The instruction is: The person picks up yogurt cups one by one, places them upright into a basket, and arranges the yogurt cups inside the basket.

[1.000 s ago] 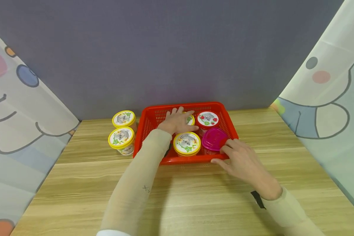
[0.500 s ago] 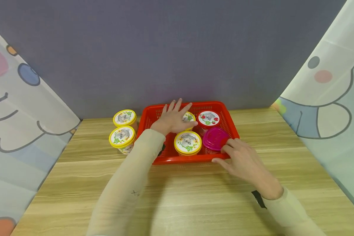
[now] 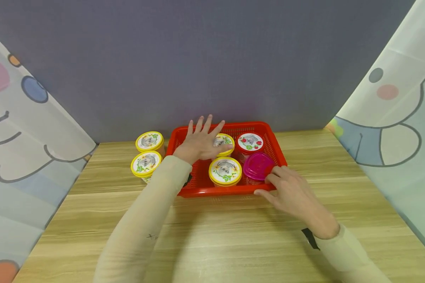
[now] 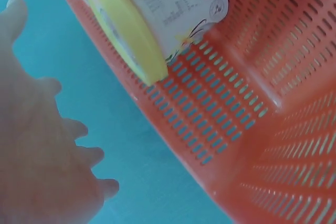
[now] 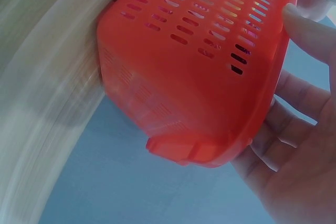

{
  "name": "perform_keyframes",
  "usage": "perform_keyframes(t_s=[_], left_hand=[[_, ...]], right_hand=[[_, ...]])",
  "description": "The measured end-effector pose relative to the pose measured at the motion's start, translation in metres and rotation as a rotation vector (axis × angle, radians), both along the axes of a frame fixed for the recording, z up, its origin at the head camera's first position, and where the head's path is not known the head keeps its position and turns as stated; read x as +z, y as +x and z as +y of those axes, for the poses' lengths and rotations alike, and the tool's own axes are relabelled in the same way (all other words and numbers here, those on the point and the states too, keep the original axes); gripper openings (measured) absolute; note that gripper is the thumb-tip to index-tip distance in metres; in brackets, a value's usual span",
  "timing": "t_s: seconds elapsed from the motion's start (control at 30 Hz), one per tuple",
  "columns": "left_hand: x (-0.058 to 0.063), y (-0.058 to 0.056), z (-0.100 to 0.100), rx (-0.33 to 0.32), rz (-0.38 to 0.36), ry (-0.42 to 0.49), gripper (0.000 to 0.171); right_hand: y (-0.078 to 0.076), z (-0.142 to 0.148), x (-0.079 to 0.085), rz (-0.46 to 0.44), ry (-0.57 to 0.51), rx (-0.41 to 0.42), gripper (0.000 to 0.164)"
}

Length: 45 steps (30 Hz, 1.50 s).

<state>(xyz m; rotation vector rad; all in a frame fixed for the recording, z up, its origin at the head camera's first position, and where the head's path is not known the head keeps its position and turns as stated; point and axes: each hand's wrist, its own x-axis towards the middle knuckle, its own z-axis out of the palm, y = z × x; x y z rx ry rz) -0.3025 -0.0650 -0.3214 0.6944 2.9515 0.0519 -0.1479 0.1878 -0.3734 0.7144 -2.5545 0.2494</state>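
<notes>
My left hand (image 3: 200, 144) hovers over the left half of a red plastic basket (image 3: 202, 192), its fingers spread and straight, holding nothing. Beneath and beside its thumb is the back yellow-lidded cup (image 3: 224, 142). Another yellow-lidded cup (image 3: 225, 171) stands in front of that one. On the right inside the basket are a red-lidded cup (image 3: 250, 142) and a magenta-lidded tub (image 3: 259, 166). My right hand (image 3: 293, 195) grips the basket's front right corner, the thumb outside the wall (image 5: 184, 72) and the fingers curled over the rim, as the right wrist view shows.
Two yellow-lidded cups, one behind (image 3: 149, 141) and one in front (image 3: 146, 163), stand on the wooden table (image 3: 233, 239) left of the basket. A grey panel (image 3: 212, 63) rises behind. Cartoon-printed curtains (image 3: 382, 118) flank both sides.
My left hand has moved left and slightly back, away from the back yellow-lidded cup, its fingers spreading wider. The right hand keeps its hold on the basket rim.
</notes>
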Motion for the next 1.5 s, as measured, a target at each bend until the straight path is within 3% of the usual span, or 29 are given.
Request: perform_keyframes(t_s=[0.33, 0.9, 1.23, 1.5], left_hand=[[0.009, 0.008, -0.029, -0.038, 0.028, 0.056, 0.087], [0.009, 0.02, -0.083, 0.009, 0.07, 0.124, 0.085], [0.0, 0.024, -0.122, 0.067, 0.074, 0.147, 0.083], [-0.01, 0.03, -0.15, 0.102, 0.037, 0.152, 0.08]], right_hand=[[-0.002, 0.001, -0.001, 0.01, -0.01, -0.007, 0.04], [0.0, 0.0, 0.0, -0.004, -0.007, -0.001, 0.039], [-0.001, 0.0, 0.0, 0.001, -0.005, 0.001, 0.04], [-0.001, 0.001, -0.001, 0.023, -0.011, 0.02, 0.038]])
